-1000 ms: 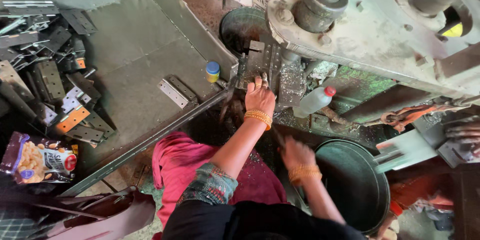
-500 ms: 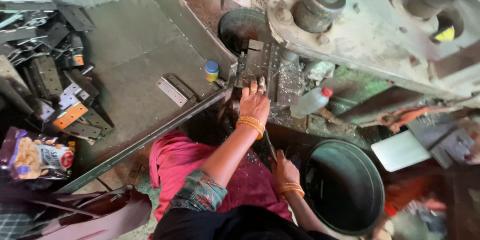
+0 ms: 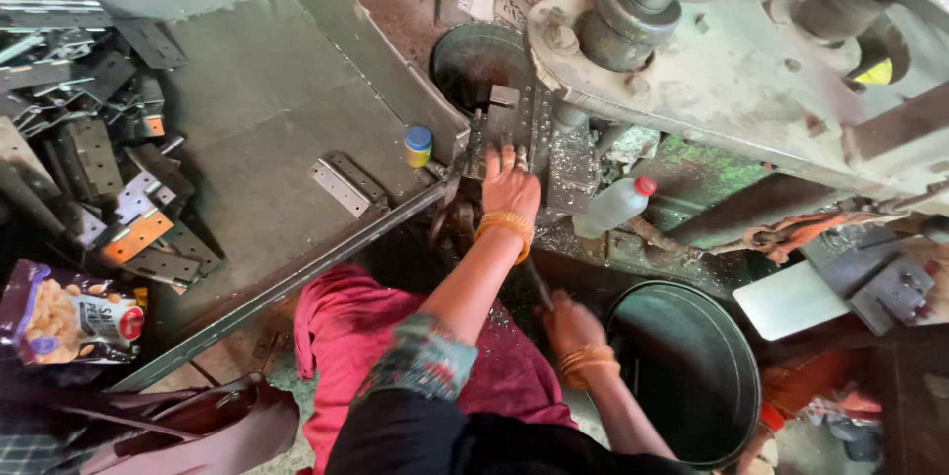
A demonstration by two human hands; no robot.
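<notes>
Gold bangles ring both hands (image 3: 511,188), under patterned sleeves and pink clothing.

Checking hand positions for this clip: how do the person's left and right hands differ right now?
The left hand reaches up, fingers spread flat on a metal plate at the machine; the right hand sits lower, close to the body beside the dark round tub. The left arm is stretched out; the right is bent and drawn back. What the right hand grips, if anything, cannot be told. Both wrists wear orange bangles.
</notes>
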